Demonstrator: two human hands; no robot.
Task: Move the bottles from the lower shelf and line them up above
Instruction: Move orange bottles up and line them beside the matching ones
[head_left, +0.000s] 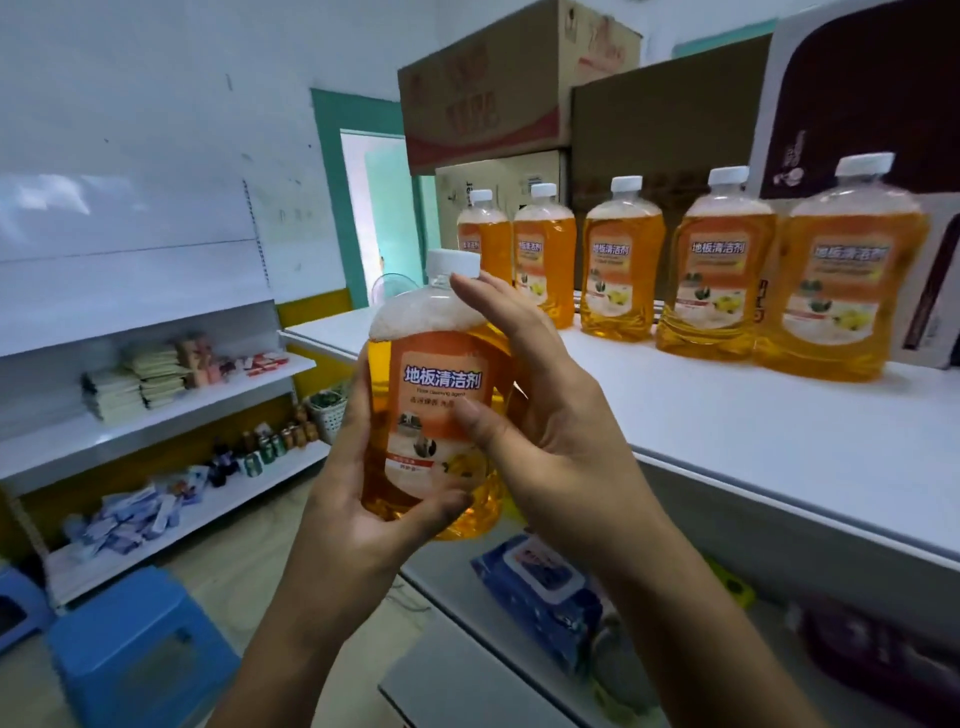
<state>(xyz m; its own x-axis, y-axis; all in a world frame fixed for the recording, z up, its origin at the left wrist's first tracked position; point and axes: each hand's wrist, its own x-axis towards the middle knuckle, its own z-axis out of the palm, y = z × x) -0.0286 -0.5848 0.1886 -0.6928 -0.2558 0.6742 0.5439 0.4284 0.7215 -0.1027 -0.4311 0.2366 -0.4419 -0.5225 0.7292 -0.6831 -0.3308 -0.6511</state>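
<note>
You grip one bottle (434, 395) in both hands, left hand (358, 499) and right hand (545, 410), fingers (470, 288) curled round it: amber liquid, foam on top. Five like bottles (711, 275) stand on the upper shelf (753, 441).

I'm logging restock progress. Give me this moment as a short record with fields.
held item: clear plastic bottle of orange floor cleaner with white cap
left hand: grips the bottle's base
right hand: grips its side, fingertip near the cap
upper white shelf: five matching orange bottles upright in a row
behind the row: brown cardboard boxes
lower shelf: blue wipes pack
</note>
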